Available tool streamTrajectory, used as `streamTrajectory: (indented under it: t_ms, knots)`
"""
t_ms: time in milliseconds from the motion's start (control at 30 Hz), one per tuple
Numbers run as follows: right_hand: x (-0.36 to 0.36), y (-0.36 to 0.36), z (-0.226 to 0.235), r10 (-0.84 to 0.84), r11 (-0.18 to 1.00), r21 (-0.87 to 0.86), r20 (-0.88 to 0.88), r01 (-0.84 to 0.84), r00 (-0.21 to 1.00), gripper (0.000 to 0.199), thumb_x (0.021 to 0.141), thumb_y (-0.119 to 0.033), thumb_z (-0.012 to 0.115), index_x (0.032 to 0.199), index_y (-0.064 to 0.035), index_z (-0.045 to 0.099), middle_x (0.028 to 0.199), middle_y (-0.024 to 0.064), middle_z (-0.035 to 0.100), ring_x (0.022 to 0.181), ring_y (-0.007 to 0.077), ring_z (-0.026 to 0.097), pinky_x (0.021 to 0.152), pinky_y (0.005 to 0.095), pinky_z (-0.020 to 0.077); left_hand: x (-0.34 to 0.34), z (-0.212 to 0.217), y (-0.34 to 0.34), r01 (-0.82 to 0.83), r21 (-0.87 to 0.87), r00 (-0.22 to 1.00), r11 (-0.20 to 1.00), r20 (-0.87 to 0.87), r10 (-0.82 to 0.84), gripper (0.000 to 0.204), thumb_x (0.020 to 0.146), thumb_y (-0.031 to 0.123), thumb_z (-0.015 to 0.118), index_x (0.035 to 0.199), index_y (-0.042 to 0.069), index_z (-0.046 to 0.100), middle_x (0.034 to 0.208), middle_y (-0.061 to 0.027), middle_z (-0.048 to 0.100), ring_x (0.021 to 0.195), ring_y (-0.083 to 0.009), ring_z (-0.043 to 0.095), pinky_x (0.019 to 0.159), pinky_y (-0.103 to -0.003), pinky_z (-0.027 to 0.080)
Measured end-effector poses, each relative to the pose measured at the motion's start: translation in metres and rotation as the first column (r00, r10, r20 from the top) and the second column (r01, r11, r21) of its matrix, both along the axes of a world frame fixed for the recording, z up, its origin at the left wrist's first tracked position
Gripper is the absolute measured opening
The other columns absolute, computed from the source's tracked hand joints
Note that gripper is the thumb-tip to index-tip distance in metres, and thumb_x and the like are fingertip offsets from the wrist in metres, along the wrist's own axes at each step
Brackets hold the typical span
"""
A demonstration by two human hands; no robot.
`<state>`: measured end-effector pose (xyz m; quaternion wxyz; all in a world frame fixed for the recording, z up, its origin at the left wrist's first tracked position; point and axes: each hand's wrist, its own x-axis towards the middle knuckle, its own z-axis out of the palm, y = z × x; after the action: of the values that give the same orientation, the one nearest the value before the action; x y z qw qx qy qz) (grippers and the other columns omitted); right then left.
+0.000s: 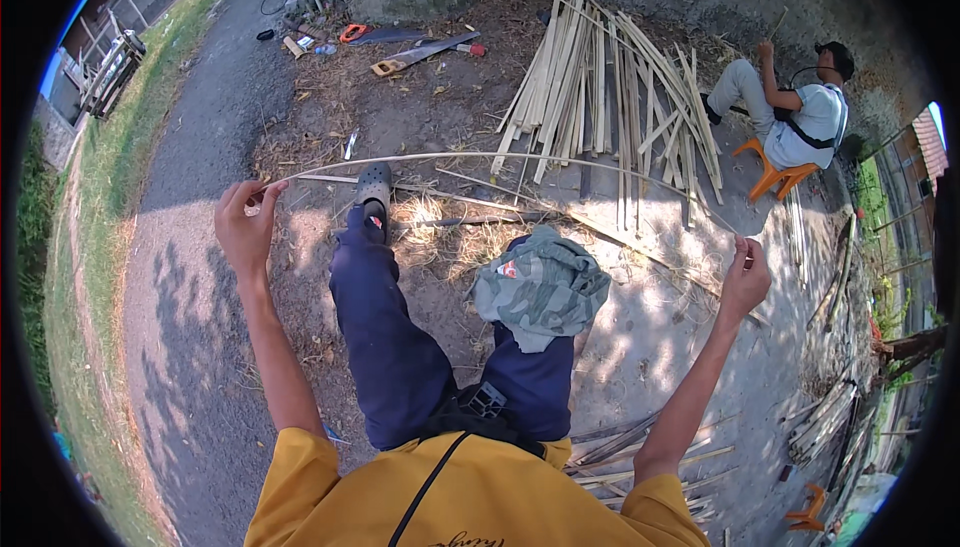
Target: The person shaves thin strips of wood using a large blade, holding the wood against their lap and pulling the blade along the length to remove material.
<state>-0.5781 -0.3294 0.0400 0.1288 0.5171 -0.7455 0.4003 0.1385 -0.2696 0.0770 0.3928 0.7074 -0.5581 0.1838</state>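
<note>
A long thin bamboo strip (470, 155) bows upward in an arc between my two hands, in front of my knees. Its left end is pinched in my left hand (246, 227), between thumb and fingertips. My right hand (745, 275) grips the other end, with the fingers closed. Across my right knee lies a crumpled camouflage cloth (542, 287). My left foot, in a grey clog (374, 185), rests on the ground below the strip.
A large pile of bamboo slats (600, 97) lies ahead. Two hand saws (425, 53) are on the ground at the far left. A person (800, 107) sits on an orange stool (773, 172) at the right. More strips (650, 457) lie beside me at the lower right.
</note>
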Motion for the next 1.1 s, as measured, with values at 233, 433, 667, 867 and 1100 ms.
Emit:
streamTrajectory:
  t_ms: [233, 433, 667, 867, 1100]
  knots:
    - [-0.003, 0.003, 0.002, 0.031, 0.999, -0.016, -0.02, -0.032, 0.999, 0.037, 0.103, -0.044, 0.069, 0.102, -0.0086, 0.078, 0.084, 0.0071, 0.075, 0.064, 0.0206, 0.065, 0.061, 0.0369, 0.0496, 0.012, -0.001, 0.019, -0.219, -0.016, 0.968, 0.976, -0.13, 0.215, 0.034, 0.083, 0.036, 0.092, 0.083, 0.004, 0.079, 0.075, -0.0038, 0.073, 0.068, -0.0161, 0.068, 0.065, -0.033, 0.051]
    - [-0.001, 0.0, 0.002, 0.013, 1.0, -0.007, 0.01, -0.013, 1.0, 0.037, 0.103, -0.045, 0.068, 0.102, -0.0087, 0.079, 0.076, 0.0075, 0.072, 0.061, 0.0188, 0.061, 0.059, 0.0361, 0.0467, -0.003, 0.002, 0.012, -0.321, 0.056, 0.931, 0.946, -0.166, 0.325, 0.037, 0.081, 0.04, 0.094, 0.083, 0.005, 0.079, 0.07, -0.0035, 0.073, 0.064, -0.0127, 0.068, 0.063, -0.031, 0.051]
    - [0.02, 0.004, 0.009, 0.018, 0.999, 0.043, 0.012, -0.019, 1.0, 0.035, 0.104, -0.043, 0.069, 0.107, -0.01, 0.08, 0.078, 0.0078, 0.073, 0.061, 0.0184, 0.062, 0.061, 0.0355, 0.0482, -0.004, -0.002, 0.009, -0.231, -0.075, 0.951, 0.97, -0.227, 0.209, 0.034, 0.087, 0.039, 0.09, 0.09, 0.007, 0.079, 0.071, -0.0032, 0.074, 0.065, -0.0101, 0.069, 0.059, -0.027, 0.05]
    - [0.049, 0.002, -0.001, 0.178, 0.975, 0.1, 0.193, -0.2, 0.965, 0.034, 0.107, -0.02, 0.061, 0.139, -0.0068, 0.067, 0.109, 0.0176, 0.078, 0.079, 0.0224, 0.076, 0.074, 0.0355, 0.0566, -0.01, -0.02, 0.002, -0.199, 0.117, 0.939, 0.973, -0.263, 0.224, 0.029, 0.092, 0.032, 0.086, 0.093, 0.004, 0.08, 0.077, -0.0076, 0.076, 0.068, -0.0121, 0.072, 0.063, -0.028, 0.053]
    - [0.043, 0.0, -0.006, 0.358, 0.925, -0.003, 0.346, -0.38, 0.867, 0.067, 0.099, 0.009, 0.046, 0.163, -0.0107, 0.036, 0.145, 0.0235, 0.065, 0.109, 0.0259, 0.078, 0.086, 0.0368, 0.0574, 0.006, -0.041, 0.0, -0.051, 0.082, 0.92, 0.995, -0.384, 0.079, 0.026, 0.096, 0.025, 0.082, 0.099, -0.001, 0.079, 0.084, -0.0092, 0.077, 0.08, -0.0148, 0.075, 0.073, -0.028, 0.058]
